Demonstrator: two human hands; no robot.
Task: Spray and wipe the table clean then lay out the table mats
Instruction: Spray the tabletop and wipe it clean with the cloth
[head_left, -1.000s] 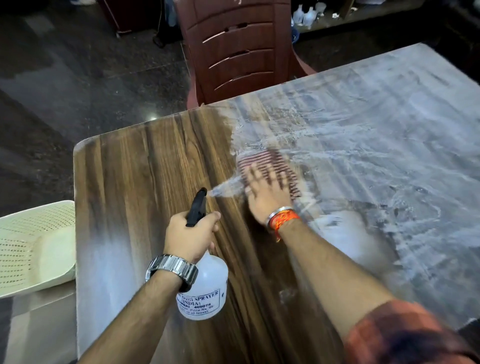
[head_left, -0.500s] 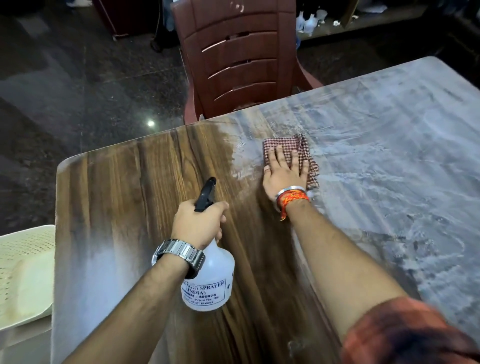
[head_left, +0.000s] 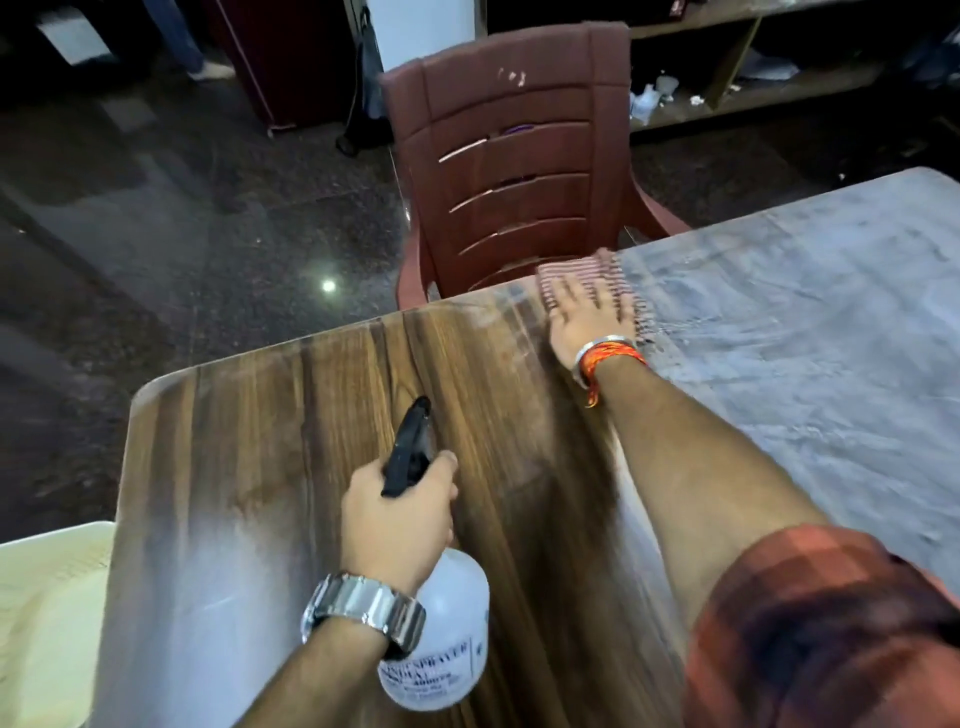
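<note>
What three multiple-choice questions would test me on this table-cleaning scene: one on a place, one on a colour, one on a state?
1. Where is the cloth? A) at the table's far edge B) on the floor C) on a shelf
2. What colour is the chair? A) blue B) reddish brown C) white
3. What is the left hand doing? A) lying flat B) gripping the spray bottle C) waving
Answers: 1 A, the right hand presses it there; 2 B, its slatted back shows it; 3 B, it wraps round the bottle's neck.
</note>
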